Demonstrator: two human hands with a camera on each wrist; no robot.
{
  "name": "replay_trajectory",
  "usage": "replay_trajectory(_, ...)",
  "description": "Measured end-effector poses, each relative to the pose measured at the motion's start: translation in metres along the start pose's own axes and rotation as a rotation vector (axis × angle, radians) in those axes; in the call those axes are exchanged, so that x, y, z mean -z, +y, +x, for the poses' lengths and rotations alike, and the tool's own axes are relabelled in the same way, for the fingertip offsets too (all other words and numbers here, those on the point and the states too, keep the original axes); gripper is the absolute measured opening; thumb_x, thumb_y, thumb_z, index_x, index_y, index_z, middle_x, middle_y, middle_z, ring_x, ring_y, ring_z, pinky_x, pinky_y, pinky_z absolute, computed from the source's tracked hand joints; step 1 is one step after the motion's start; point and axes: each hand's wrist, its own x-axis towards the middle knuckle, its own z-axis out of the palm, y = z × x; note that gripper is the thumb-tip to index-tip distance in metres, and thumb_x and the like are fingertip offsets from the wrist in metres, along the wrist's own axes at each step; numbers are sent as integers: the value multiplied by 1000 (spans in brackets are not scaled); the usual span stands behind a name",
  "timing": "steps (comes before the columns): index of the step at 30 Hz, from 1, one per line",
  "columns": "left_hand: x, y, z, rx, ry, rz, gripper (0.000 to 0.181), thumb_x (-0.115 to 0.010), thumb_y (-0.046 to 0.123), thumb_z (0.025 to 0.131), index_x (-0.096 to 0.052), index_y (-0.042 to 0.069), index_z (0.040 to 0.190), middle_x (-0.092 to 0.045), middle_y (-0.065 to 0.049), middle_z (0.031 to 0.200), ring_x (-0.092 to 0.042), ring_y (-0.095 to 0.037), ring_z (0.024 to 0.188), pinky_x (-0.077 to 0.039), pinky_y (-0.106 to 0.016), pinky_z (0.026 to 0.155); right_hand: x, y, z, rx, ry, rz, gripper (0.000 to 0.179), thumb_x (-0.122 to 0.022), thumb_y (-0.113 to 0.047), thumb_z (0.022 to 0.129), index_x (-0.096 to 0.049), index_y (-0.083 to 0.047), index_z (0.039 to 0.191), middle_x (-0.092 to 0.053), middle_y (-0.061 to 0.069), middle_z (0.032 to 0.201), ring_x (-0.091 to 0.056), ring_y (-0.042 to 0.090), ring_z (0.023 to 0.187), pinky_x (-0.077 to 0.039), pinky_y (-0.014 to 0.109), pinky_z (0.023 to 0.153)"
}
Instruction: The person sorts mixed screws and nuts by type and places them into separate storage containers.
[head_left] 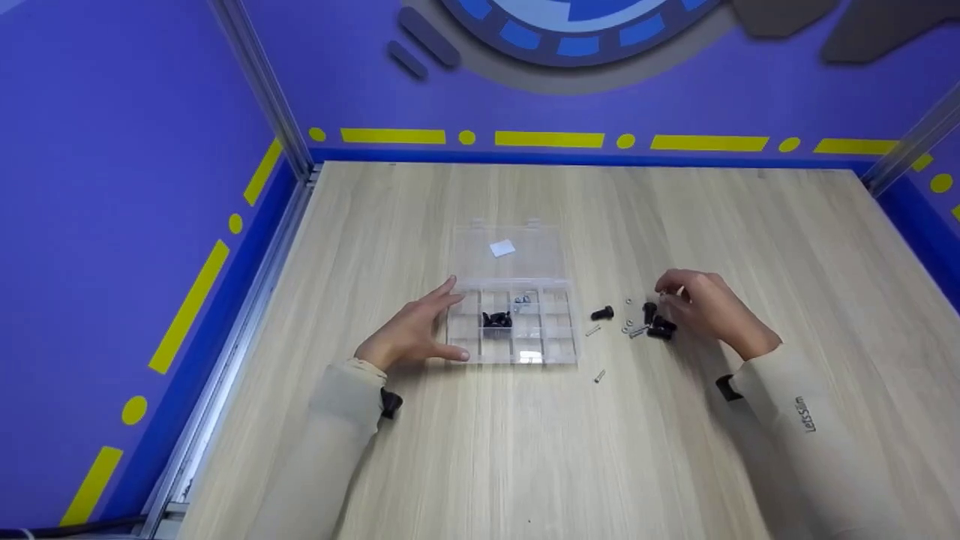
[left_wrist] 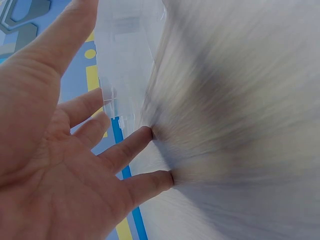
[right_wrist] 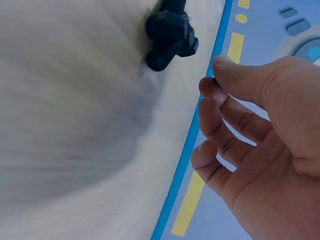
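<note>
A clear plastic compartment box (head_left: 559, 349) lies on the table, its lid (head_left: 469, 259) folded back flat. Spread wide, my left hand (head_left: 412, 330) rests at the box's left side, thumb at the near corner and fingertips towards the far one. Black bolts (head_left: 496, 321) fill one compartment; small silvery nuts (head_left: 523, 300) sit in another. Off to the right, my right hand (head_left: 701, 300) pinches a tiny silvery piece (head_left: 663, 294) between thumb and index finger, mostly hidden. Below those fingers lie several loose black bolts (head_left: 661, 328), also seen in the right wrist view.
Between box and right hand are another black bolt (head_left: 602, 313), loose nuts (head_left: 628, 301) and thin silvery screws (head_left: 593, 330). One screw (head_left: 599, 376) lies nearer the front. A white paper slip (head_left: 502, 248) shows at the lid. Blue panels (head_left: 525, 97) stand behind the table.
</note>
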Motion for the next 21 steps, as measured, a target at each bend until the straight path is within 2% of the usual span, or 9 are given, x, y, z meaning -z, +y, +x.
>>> replay_trajectory(11,1,1,-1,5,-7,4,105,-92,40,76,-36,14,161,-7,4,172,-13,-24,157,-18,-47,126,-4,-13,11,47,37,31,15,-70,3,94,-66,-1,108,-73,10,91,-69,23,79,-56,42,68)
replay_trajectory(21,0,1,-1,-13,4,14,104,-92,39,76,-37,12,160,-9,1,172,-15,-24,157,-20,-44,126,-9,-23,22,90,65,13,7,-70,2,94,-71,-1,100,-71,7,84,-64,17,72,-54,37,63)
